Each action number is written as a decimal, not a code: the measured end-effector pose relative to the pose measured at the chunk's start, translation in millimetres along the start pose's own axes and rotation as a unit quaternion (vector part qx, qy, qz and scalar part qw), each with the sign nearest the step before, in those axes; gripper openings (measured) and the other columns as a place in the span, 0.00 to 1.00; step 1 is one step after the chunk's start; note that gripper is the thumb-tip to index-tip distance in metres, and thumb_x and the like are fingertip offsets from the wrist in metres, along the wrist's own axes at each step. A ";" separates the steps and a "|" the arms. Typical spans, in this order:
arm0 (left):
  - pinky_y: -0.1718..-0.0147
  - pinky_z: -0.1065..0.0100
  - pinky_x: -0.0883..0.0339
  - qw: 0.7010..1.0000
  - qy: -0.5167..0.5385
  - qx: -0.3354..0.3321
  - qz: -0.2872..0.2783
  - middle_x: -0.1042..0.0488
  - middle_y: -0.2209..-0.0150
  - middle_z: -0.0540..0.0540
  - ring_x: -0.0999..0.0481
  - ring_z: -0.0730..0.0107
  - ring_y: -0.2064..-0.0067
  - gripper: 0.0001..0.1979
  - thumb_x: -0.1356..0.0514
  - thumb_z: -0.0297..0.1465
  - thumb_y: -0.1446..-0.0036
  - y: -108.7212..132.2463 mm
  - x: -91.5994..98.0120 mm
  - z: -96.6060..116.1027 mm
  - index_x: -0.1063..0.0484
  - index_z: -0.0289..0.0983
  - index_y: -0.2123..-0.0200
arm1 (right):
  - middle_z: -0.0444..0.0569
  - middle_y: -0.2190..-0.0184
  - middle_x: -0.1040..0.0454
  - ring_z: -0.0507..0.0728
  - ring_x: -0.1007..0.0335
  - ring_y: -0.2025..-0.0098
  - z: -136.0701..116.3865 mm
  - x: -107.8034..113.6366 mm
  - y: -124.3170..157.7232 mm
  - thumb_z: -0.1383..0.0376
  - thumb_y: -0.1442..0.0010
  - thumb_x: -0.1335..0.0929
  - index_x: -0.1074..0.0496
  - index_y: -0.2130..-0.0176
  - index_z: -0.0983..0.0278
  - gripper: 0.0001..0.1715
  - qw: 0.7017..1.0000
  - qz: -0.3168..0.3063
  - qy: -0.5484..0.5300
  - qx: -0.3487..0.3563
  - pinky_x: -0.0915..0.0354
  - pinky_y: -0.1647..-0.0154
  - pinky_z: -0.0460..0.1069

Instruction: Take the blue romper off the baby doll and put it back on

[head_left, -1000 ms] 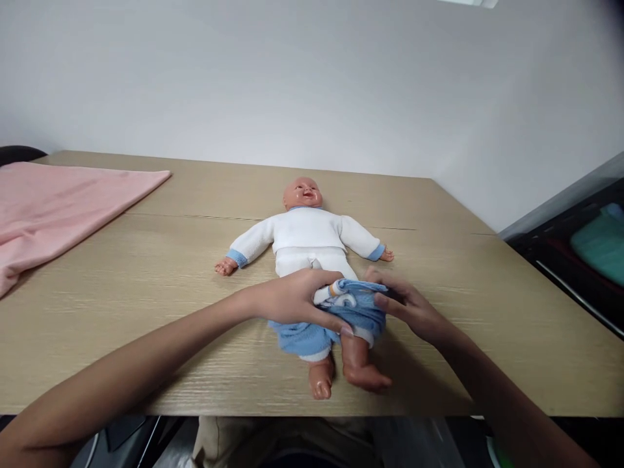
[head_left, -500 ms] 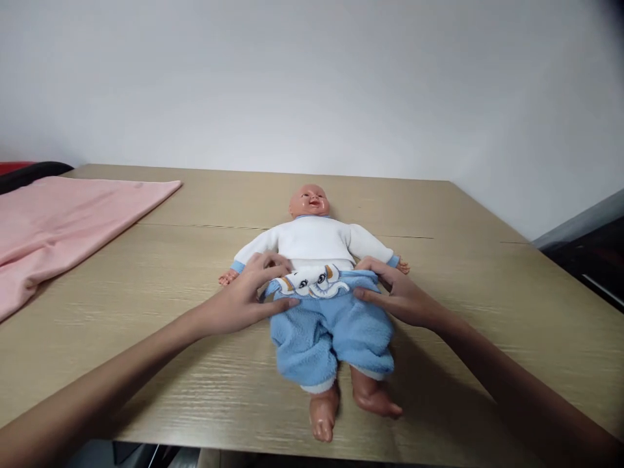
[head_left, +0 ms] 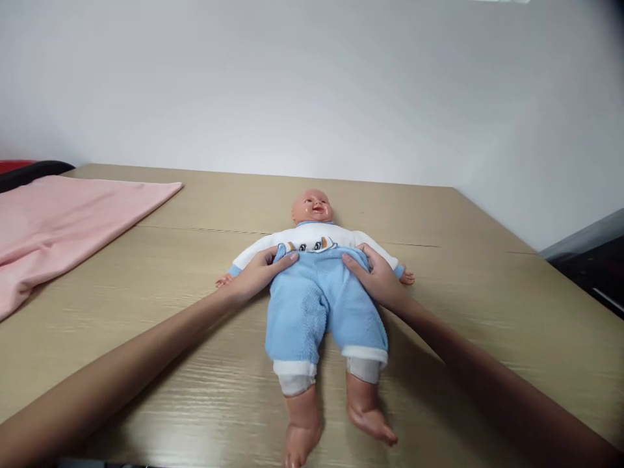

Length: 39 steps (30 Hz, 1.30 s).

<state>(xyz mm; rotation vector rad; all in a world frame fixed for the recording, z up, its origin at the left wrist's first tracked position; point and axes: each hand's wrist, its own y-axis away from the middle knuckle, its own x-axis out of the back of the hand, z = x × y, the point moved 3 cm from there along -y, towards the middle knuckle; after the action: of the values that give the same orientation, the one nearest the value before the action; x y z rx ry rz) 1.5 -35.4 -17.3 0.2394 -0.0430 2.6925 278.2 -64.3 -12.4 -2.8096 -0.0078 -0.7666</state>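
A baby doll [head_left: 312, 207] lies on its back with its feet towards me. It wears a white top [head_left: 348, 237] with blue cuffs and light blue fleece trousers [head_left: 297, 305] with white hems. My left hand [head_left: 258, 270] pinches the waistband at the left side, thumb on the front and fingers behind the cloth. On the other side my right hand [head_left: 380, 276] grips the waistband the same way. The waistband sits high over the doll's belly, partly covering an elephant print [head_left: 312, 246]. Both lower legs show bare below whitish cloth at the hems.
A wooden table [head_left: 146, 305] carries the doll. A pink cloth [head_left: 73, 227] is spread at the left, with a black and red object [head_left: 34, 172] behind it. A pale wall [head_left: 312, 84] stands behind the table, and a dark object [head_left: 595, 260] is beyond its right edge.
Both hands have moved up towards the doll's chest, pulling the trouser waistband with them. The trouser legs have straightened and ridden up, showing more leg. Less of the elephant print shows.
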 end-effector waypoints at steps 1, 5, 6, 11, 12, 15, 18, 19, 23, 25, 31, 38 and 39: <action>0.47 0.57 0.30 1.000 -0.006 -0.009 -0.010 0.20 0.55 0.44 0.23 0.54 0.50 0.24 0.36 0.53 0.34 2.5 1.5 -2.1 0.24 0.38 0.53 | 0.45 0.66 0.26 0.61 0.28 0.60 3.8 2.1 2.8 0.40 0.31 0.31 0.29 0.61 0.58 0.25 1.000 -0.021 -0.001 -0.003 0.30 0.53 0.55; 0.43 0.58 0.33 0.995 -0.080 -0.030 -0.052 0.23 0.52 0.45 0.27 0.53 0.46 0.17 0.39 0.47 0.31 16.6 13.2 -6.2 0.26 0.40 0.54 | 0.50 0.53 0.17 0.69 0.23 0.47 17.2 18.2 19.9 0.37 0.33 0.30 0.19 0.52 0.57 0.29 0.989 -0.140 -0.035 -0.024 0.28 0.39 0.61; 0.44 0.58 0.34 0.992 -0.101 -0.033 -0.066 0.24 0.53 0.45 0.28 0.53 0.47 0.16 0.40 0.46 0.31 20.1 16.8 -6.1 0.26 0.40 0.54 | 0.50 0.50 0.16 0.70 0.23 0.44 20.1 22.9 24.2 0.37 0.33 0.29 0.18 0.50 0.57 0.30 0.985 -0.161 -0.045 -0.031 0.30 0.35 0.63; 0.43 0.60 0.36 0.987 -0.114 -0.042 -0.109 0.25 0.54 0.46 0.28 0.54 0.47 0.11 0.38 0.41 0.32 34.0 27.1 -5.8 0.26 0.40 0.54 | 0.49 0.34 0.22 0.73 0.34 0.27 34.4 29.7 39.1 0.39 0.36 0.25 0.22 0.37 0.53 0.37 0.979 -0.132 -0.108 -0.114 0.43 0.22 0.68; 0.44 0.61 0.36 0.990 -0.098 -0.033 -0.100 0.25 0.56 0.47 0.28 0.54 0.48 0.11 0.37 0.41 0.32 35.7 25.9 -6.9 0.25 0.40 0.56 | 0.48 0.33 0.23 0.72 0.35 0.26 36.4 25.8 41.1 0.38 0.37 0.25 0.22 0.36 0.52 0.38 0.973 -0.120 -0.144 -0.132 0.43 0.22 0.68; 0.53 0.64 0.34 0.999 0.023 0.033 -0.015 0.26 0.62 0.49 0.28 0.59 0.56 0.11 0.34 0.42 0.36 39.0 15.8 -13.8 0.26 0.40 0.60 | 0.50 0.35 0.20 0.70 0.32 0.27 38.3 7.7 46.8 0.38 0.36 0.26 0.23 0.35 0.52 0.38 0.933 -0.107 -0.288 -0.190 0.37 0.25 0.65; 0.59 0.65 0.32 0.975 0.179 0.119 0.057 0.23 0.63 0.49 0.26 0.61 0.61 0.14 0.32 0.43 0.39 42.6 0.1 -23.5 0.24 0.40 0.56 | 0.51 0.41 0.16 0.69 0.25 0.33 34.7 -5.7 52.1 0.40 0.36 0.25 0.23 0.36 0.52 0.36 0.887 -0.107 -0.381 -0.238 0.29 0.31 0.63; 0.58 0.65 0.31 0.968 0.203 0.132 0.061 0.21 0.62 0.49 0.24 0.60 0.59 0.16 0.31 0.43 0.40 43.5 -3.9 -25.3 0.23 0.40 0.54 | 0.51 0.43 0.16 0.68 0.22 0.36 32.6 -7.8 53.2 0.40 0.36 0.24 0.22 0.38 0.52 0.34 0.881 -0.113 -0.390 -0.243 0.27 0.34 0.61; 0.49 0.62 0.29 0.980 0.164 0.106 0.039 0.17 0.56 0.46 0.21 0.53 0.50 0.19 0.30 0.47 0.38 41.8 -2.6 -25.5 0.18 0.44 0.49 | 0.46 0.58 0.15 0.60 0.19 0.56 28.7 -5.2 51.2 0.37 0.43 0.21 0.17 0.51 0.55 0.31 0.898 -0.127 -0.351 -0.233 0.24 0.51 0.54; 0.46 0.61 0.30 0.992 0.107 0.063 0.017 0.17 0.54 0.46 0.22 0.51 0.48 0.19 0.30 0.48 0.37 36.3 4.3 -23.1 0.18 0.45 0.49 | 0.45 0.67 0.20 0.58 0.25 0.65 30.6 1.1 46.3 0.33 0.48 0.21 0.18 0.61 0.57 0.34 0.925 -0.117 -0.287 -0.222 0.26 0.60 0.53; 0.54 0.64 0.33 0.999 0.016 -0.007 -0.037 0.24 0.59 0.47 0.26 0.58 0.55 0.20 0.32 0.51 0.36 17.3 14.4 -16.8 0.21 0.39 0.59 | 0.49 0.66 0.21 0.66 0.25 0.60 18.4 20.4 33.6 0.34 0.38 0.28 0.21 0.66 0.58 0.31 0.984 -0.108 -0.104 -0.101 0.28 0.56 0.58; 0.48 0.63 0.34 0.996 0.000 -0.080 -0.049 0.25 0.57 0.47 0.27 0.59 0.52 0.19 0.32 0.49 0.35 10.7 4.9 10.1 0.25 0.40 0.56 | 0.47 0.62 0.24 0.61 0.31 0.59 -42.3 23.6 20.6 0.54 0.32 0.26 0.28 0.62 0.57 0.12 0.981 -0.078 0.108 0.143 0.35 0.54 0.54; 0.46 0.62 0.34 0.995 -0.014 -0.090 -0.050 0.24 0.54 0.46 0.27 0.58 0.49 0.18 0.32 0.49 0.34 9.2 3.0 14.7 0.25 0.40 0.55 | 0.47 0.62 0.25 0.61 0.31 0.59 -47.9 20.3 14.4 0.56 0.32 0.27 0.29 0.63 0.57 0.11 0.978 -0.080 0.110 0.160 0.36 0.54 0.54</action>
<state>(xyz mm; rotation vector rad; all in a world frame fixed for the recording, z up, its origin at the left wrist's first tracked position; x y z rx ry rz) -2.8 -43.4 -2.2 0.2177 -0.2736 2.5662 272.7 -90.0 34.8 -2.4294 -0.2955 -1.0090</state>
